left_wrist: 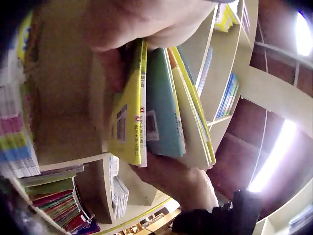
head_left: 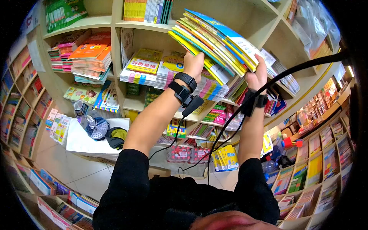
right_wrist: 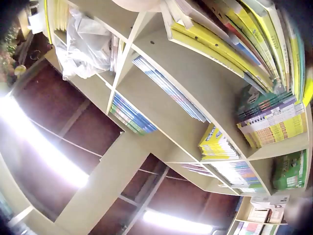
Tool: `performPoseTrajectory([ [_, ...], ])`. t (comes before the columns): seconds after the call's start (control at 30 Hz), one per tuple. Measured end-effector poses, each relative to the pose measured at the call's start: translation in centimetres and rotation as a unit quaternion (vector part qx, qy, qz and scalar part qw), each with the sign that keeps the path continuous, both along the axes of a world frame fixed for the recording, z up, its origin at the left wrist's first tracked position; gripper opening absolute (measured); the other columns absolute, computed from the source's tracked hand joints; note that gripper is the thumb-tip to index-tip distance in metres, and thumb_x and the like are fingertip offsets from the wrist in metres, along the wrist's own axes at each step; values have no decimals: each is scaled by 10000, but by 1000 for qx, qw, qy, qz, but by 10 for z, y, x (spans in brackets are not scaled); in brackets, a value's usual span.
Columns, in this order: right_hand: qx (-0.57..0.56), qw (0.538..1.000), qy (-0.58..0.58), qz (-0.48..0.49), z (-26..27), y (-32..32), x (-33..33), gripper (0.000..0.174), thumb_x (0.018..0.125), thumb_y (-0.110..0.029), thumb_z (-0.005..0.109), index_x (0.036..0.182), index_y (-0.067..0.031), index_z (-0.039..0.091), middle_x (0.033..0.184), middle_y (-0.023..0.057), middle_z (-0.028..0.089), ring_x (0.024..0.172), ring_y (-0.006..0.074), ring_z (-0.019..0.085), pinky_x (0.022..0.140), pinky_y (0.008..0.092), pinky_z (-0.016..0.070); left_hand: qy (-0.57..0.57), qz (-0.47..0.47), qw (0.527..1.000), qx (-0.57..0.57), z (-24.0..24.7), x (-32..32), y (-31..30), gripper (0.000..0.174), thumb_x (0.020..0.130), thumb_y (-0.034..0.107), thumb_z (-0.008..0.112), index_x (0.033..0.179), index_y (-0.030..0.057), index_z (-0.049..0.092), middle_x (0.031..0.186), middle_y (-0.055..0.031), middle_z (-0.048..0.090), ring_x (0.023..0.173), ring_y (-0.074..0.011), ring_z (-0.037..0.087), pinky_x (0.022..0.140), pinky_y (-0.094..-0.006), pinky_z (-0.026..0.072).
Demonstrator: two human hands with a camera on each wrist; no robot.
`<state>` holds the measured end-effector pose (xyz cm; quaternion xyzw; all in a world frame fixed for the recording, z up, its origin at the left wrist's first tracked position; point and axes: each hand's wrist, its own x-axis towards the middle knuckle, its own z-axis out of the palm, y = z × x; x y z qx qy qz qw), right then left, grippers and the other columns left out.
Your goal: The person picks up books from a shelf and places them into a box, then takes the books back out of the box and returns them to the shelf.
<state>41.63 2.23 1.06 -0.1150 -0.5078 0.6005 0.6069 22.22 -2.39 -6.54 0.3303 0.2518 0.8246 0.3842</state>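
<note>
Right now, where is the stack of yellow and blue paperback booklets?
Head view, upper centre: the stack is gripped between left hand and right hand, in front of the beige shelf.

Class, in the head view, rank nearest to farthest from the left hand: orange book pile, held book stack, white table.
1. Held book stack, gripped by the left hand.
2. Orange book pile, shelf at left.
3. White table, lower left.

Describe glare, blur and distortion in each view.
Head view: fisheye curves the shelves, a black vignette rings the frame, the stack of books between left hand and right hand is sharp. Left wrist view: the hand up close blurs, a ceiling light blows out. Right wrist view: strip lights flare white at lower left.
</note>
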Motion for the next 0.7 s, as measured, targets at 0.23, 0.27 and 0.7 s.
performPoseTrajectory([
  [0.23,35,991,-124,-44,33,-16,-22,236,899,-29,408,1108,54,480,1084,188,594,990,321,594,931,464,465,11,70,997,36,-8,12,-69,302,819,9,574,1109,-37,504,1012,-103,610,895,-178,588,800,-305,460],
  [0.27,12,987,-158,-4,30,29,-16,229,913,-53,386,1087,54,491,1064,194,603,947,321,610,864,510,492,26,65,997,39,-12,9,-91,312,823,7,572,1123,-41,499,1029,-104,610,906,-176,592,801,-298,464],
  [0.7,-125,949,237,-169,17,-10,-97,494,812,-73,581,1221,117,379,1158,185,557,937,297,619,780,429,528,452,366,813,-21,45,-82,-261,266,868,39,604,1106,-62,542,1040,-116,638,904,-154,604,820,-288,472],
])
